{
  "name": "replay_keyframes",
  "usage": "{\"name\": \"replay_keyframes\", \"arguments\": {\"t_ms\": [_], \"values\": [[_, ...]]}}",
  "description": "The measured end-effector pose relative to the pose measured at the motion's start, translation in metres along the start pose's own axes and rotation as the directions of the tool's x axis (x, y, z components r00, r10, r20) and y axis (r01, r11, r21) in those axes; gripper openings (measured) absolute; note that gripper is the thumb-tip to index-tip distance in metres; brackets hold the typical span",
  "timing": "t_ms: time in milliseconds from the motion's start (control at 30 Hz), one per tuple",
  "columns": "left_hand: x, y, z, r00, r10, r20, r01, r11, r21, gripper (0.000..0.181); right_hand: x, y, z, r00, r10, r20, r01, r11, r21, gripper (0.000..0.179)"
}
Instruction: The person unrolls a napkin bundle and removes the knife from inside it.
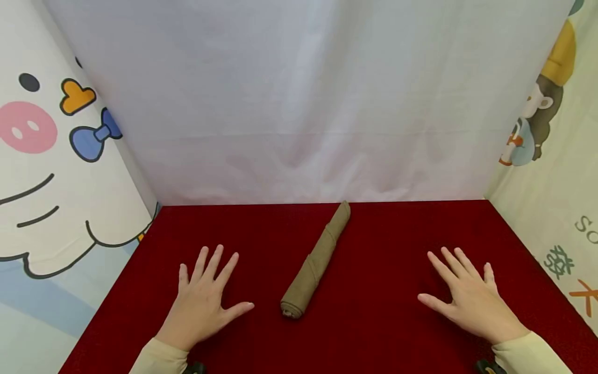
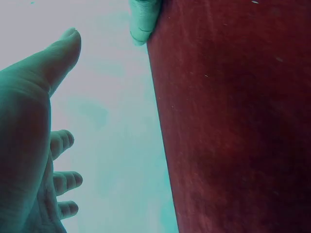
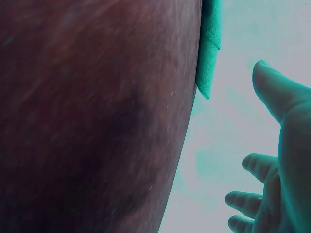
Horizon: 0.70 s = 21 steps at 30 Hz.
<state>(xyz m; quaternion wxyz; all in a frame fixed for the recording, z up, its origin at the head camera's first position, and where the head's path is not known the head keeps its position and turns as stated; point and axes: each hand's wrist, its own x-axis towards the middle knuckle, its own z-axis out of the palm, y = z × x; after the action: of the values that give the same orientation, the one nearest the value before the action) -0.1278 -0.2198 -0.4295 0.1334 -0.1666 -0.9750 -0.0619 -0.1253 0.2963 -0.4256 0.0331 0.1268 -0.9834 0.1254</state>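
A rolled olive-brown cloth lies slantwise on the red tabletop, its near end showing the coiled layers and its narrower far end at the table's back edge. To the left of it is my left hand, palm down with fingers spread and nothing held. My right hand is on the other side, farther from the roll, its fingers likewise straight and apart. One end of the cloth roll shows in the right wrist view, tinted green there, beyond the right thumb. The left wrist view has the left thumb and fingertips, touching nothing.
The red table has a white curtain hanging along its back edge. Printed cloth walls stand at both sides, a cartoon character on the left and a drawn figure on the right.
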Motion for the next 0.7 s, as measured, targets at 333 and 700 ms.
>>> {"name": "replay_keyframes", "arguments": {"t_ms": [333, 700], "values": [[0.030, 0.036, -0.002, 0.996, 0.087, 0.005, -0.087, 0.996, 0.002, 0.092, 0.024, -0.030, 0.005, 0.998, -0.051, 0.021, 0.051, 0.998, 0.025, 0.092], [0.060, 0.087, 0.012, 0.992, 0.127, -0.009, -0.127, 0.992, 0.020, 0.084, 0.056, -0.074, 0.021, 0.990, -0.143, 0.001, 0.143, 0.989, 0.028, 0.088]]}}
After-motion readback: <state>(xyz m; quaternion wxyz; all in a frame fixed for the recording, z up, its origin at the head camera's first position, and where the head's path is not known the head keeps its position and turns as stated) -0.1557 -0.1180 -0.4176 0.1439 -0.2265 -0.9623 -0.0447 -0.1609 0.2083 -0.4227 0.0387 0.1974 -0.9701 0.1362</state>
